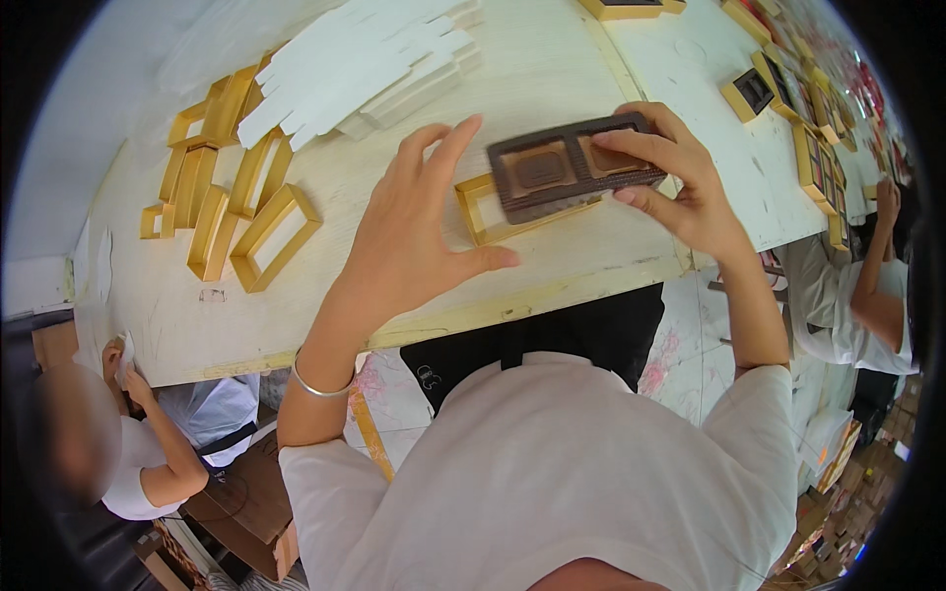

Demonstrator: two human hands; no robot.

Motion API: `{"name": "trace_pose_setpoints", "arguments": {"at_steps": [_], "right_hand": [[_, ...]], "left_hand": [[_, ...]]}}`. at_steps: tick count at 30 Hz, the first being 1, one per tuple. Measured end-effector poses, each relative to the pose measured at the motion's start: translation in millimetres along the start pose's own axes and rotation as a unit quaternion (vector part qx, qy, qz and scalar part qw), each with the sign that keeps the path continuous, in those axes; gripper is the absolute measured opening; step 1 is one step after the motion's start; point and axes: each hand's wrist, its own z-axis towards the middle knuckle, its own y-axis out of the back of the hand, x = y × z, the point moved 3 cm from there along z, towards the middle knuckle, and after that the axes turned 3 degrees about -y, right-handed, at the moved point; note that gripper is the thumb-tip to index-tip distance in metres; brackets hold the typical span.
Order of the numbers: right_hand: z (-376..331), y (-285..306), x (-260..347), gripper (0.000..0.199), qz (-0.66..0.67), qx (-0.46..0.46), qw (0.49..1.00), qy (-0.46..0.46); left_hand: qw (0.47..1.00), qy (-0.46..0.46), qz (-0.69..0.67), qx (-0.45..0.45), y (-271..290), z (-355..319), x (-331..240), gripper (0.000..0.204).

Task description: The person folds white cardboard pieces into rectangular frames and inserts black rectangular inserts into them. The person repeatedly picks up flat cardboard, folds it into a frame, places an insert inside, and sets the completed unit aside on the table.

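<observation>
My right hand (680, 182) grips the right end of a dark brown plastic tray insert (540, 169) with two square wells, fingers along its top and thumb at its near side. The tray is tilted above a gold rectangular box frame (478, 215), covering most of it. Only the frame's left end and part of its near edge show. To the left, my left hand (419, 217) is spread, thumb apart from the fingers, with nothing in it. It stands beside the frame and the tray's left end.
Several gold box frames (274, 236) lie at the table's left. Behind them are stacked white card pieces (365, 69). Gold boxes with dark inserts (813, 163) line the far right. One person (158, 443) sits at the left, another (877, 286) at the right. The table's near edge (512, 313) runs before me.
</observation>
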Motion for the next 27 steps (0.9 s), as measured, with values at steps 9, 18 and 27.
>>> {"name": "trace_pose_setpoints", "arguments": {"at_steps": [9,18,27], "right_hand": [[1,-32,0,0.046,-0.146,0.112,0.981,0.057],[0,-19,14,0.053,-0.24,0.247,0.924,0.165],[-22,-40,4,0.043,-0.219,0.172,0.948,0.153]], "left_hand": [[0.979,0.114,-0.125,0.111,-29,-7,20,0.079],[0.96,0.068,-0.172,0.208,-17,11,40,0.075],[0.951,0.051,-0.212,0.217,-15,8,46,0.072]]}}
